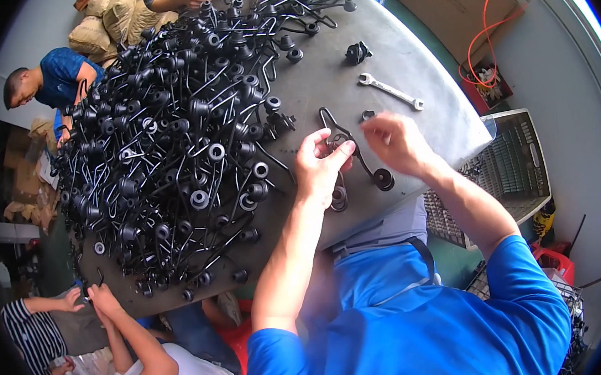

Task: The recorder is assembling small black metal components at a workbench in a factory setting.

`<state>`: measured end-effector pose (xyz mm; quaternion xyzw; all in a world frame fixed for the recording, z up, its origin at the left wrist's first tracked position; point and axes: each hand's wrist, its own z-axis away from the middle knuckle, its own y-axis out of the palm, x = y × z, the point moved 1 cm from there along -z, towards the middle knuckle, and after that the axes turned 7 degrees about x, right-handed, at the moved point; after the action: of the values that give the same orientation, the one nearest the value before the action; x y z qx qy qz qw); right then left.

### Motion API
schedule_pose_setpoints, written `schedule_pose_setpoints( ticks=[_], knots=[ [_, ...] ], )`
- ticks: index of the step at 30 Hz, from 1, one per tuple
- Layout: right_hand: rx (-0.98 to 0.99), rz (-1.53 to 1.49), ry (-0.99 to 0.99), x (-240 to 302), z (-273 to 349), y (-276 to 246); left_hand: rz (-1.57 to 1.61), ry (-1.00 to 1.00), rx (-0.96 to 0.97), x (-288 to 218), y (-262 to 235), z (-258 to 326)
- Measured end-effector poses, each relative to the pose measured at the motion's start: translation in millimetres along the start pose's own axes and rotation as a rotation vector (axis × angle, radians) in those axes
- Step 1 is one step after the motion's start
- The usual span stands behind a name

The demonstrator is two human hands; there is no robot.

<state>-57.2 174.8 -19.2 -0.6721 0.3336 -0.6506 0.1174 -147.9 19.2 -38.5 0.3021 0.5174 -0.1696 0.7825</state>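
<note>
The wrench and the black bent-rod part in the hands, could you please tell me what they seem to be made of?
The wrench looks like bare bright steel: silvery with a sheen. The bent-rod part in the left hand looks like metal rod with a black coating; its round end piece could be rubber or plastic.

You have two hands over the grey table: your left hand and right hand. One silver spanner lies at upper right, beside one wire crate. The heap of black bent-rod parts at left is too dense to count.
</note>
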Motion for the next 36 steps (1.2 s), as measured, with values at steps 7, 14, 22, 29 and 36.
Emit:
schedule_pose_setpoints(
  ticks=[7, 14, 22, 29, 36],
  knots=[
    [-0.100, 0.514, -0.307, -33, -31, -7, 0.108, -0.070, 0.097, 0, -4, -2],
    [0.010, 0.212, -0.035, -1, -19, -7, 0.033, -0.046, 0.060, 2, -3, -4],
    [-0.056, -0.455, 0.191, -13, 3, 16, -0.147, 0.025, 0.023, 1, 4, -4],
    [0.144, -0.585, 0.143, 6, 20, 11, 0.019, -0.008, 0.059, 0, -3, -4],
    [0.236, -0.496, -0.058, 3, 6, -8, 0.450, -0.143, 0.210, -1, 7, 3]
  ],
)
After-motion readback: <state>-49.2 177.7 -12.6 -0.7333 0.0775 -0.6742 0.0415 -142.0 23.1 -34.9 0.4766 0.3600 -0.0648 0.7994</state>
